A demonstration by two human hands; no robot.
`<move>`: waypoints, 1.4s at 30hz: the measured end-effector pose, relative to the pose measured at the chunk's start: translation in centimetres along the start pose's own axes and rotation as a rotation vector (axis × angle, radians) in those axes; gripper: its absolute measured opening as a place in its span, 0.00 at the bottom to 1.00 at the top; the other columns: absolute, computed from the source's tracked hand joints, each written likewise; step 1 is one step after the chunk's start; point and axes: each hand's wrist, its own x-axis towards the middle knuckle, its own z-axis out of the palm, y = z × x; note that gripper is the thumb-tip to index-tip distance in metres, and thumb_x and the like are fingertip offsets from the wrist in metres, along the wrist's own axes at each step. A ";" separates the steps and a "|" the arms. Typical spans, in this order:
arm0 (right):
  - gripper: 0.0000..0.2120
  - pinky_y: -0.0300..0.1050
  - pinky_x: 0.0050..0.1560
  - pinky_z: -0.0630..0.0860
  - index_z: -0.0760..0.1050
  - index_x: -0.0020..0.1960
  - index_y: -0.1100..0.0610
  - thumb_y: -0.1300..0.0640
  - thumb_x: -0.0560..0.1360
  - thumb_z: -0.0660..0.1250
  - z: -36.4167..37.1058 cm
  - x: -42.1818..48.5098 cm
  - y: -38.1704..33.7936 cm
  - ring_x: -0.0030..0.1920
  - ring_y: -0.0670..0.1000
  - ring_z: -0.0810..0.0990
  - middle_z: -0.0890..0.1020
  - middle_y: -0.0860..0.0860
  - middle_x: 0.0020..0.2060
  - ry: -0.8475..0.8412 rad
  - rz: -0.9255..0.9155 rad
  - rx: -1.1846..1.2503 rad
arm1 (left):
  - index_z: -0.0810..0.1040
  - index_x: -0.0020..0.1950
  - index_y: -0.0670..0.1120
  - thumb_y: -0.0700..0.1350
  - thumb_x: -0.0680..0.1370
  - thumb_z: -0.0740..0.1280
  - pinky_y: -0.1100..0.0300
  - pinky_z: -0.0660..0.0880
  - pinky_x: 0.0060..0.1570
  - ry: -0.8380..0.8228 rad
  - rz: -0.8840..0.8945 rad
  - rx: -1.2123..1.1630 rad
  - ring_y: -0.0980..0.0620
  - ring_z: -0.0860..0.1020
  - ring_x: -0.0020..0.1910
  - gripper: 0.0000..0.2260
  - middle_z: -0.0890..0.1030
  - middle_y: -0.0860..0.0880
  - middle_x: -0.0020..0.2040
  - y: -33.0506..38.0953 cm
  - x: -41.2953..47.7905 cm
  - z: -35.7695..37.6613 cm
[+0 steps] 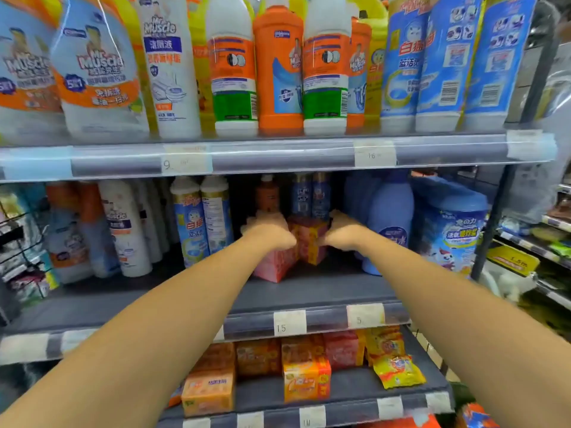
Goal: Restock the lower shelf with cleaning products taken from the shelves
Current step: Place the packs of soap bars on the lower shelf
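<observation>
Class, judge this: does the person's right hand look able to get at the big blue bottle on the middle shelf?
Probably yes: the blue bottle stands right beside the right hand with nothing between them. Its fingers seem to grip a red and yellow box, though.

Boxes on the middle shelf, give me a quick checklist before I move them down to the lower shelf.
1. Left hand on the pink box: ok, at its top.
2. Right hand on the red and yellow box: ok, at its right side.
3. Firm grip, both hands: cannot tell, too blurred.
4. Way out forward: ok, nothing stands before the boxes.
5. Blue bottle beside the right hand: not ok, close, could get knocked.
6. Room on the lower shelf: ok, bare patch beside the orange box.
</observation>
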 end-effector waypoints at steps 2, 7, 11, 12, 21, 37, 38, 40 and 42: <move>0.25 0.51 0.54 0.79 0.74 0.64 0.61 0.51 0.70 0.71 0.6 0.8 -0.3 0.55 0.58 0.80 0.80 0.58 0.58 0.000 0.019 0.011 | 0.71 0.69 0.43 0.53 0.65 0.67 0.46 0.76 0.61 -0.029 0.009 0.041 0.37 0.74 0.65 0.33 0.74 0.40 0.67 -0.4 0.8 0.4; 0.33 0.44 0.56 0.77 0.72 0.69 0.55 0.48 0.67 0.75 2.2 2.8 -0.5 0.60 0.55 0.78 0.77 0.54 0.63 0.034 0.003 0.104 | 0.73 0.68 0.44 0.58 0.68 0.71 0.58 0.77 0.48 -0.064 0.078 0.030 0.42 0.79 0.59 0.32 0.78 0.43 0.63 -2.4 3.4 1.7; 0.34 0.45 0.57 0.76 0.72 0.69 0.55 0.48 0.65 0.76 3.2 4.4 -0.3 0.60 0.55 0.78 0.77 0.55 0.63 0.032 0.017 0.083 | 0.73 0.69 0.46 0.58 0.69 0.74 0.67 0.66 0.24 -0.127 0.104 -0.069 0.45 0.79 0.52 0.32 0.79 0.45 0.60 -3.2 4.4 2.6; 0.34 0.45 0.57 0.77 0.73 0.68 0.57 0.48 0.64 0.77 3.5 4.7 -0.1 0.59 0.55 0.78 0.78 0.55 0.62 0.040 0.031 0.121 | 0.73 0.69 0.46 0.57 0.68 0.75 0.67 0.64 0.23 -0.125 0.090 -0.092 0.46 0.78 0.48 0.33 0.78 0.46 0.58 -3.3 4.5 2.7; 0.38 0.44 0.53 0.79 0.72 0.64 0.58 0.57 0.57 0.82 7.0 4.8 1.7 0.53 0.50 0.80 0.81 0.51 0.54 0.266 0.093 0.674 | 0.64 0.70 0.41 0.49 0.61 0.81 0.55 0.76 0.52 0.166 -0.165 -0.543 0.41 0.77 0.62 0.43 0.76 0.42 0.65 -3.8 4.3 5.8; 0.34 0.33 0.27 0.68 0.77 0.59 0.57 0.36 0.62 0.74 4.1 1.8 1.3 0.46 0.52 0.83 0.82 0.53 0.50 0.234 0.257 0.454 | 0.72 0.41 0.50 0.49 0.61 0.82 0.56 0.79 0.48 0.329 -0.216 -0.974 0.47 0.78 0.44 0.21 0.74 0.53 0.36 -4.1 -0.2 6.2; 0.34 0.34 0.30 0.70 0.76 0.59 0.56 0.36 0.61 0.74 3.3 1.5 1.4 0.45 0.52 0.82 0.82 0.52 0.50 0.225 0.237 0.453 | 0.72 0.40 0.51 0.48 0.59 0.82 0.56 0.80 0.48 0.339 -0.206 -1.045 0.48 0.79 0.44 0.21 0.76 0.52 0.37 -4.3 -0.6 5.5; 0.33 0.33 0.31 0.71 0.76 0.56 0.55 0.38 0.58 0.76 1.6 0.3 1.5 0.41 0.48 0.81 0.80 0.51 0.48 0.219 0.193 0.499 | 0.76 0.41 0.51 0.43 0.58 0.82 0.59 0.82 0.40 0.360 -0.158 -1.136 0.51 0.82 0.42 0.18 0.83 0.47 0.43 -4.7 -1.6 4.2; 0.26 0.31 0.28 0.73 0.77 0.47 0.53 0.45 0.54 0.81 0.5 -1.4 2.0 0.35 0.43 0.80 0.82 0.49 0.43 0.240 0.132 0.698 | 0.80 0.47 0.47 0.39 0.61 0.82 0.61 0.80 0.32 0.341 -0.135 -1.249 0.52 0.83 0.39 0.20 0.85 0.45 0.46 -4.7 -3.1 2.8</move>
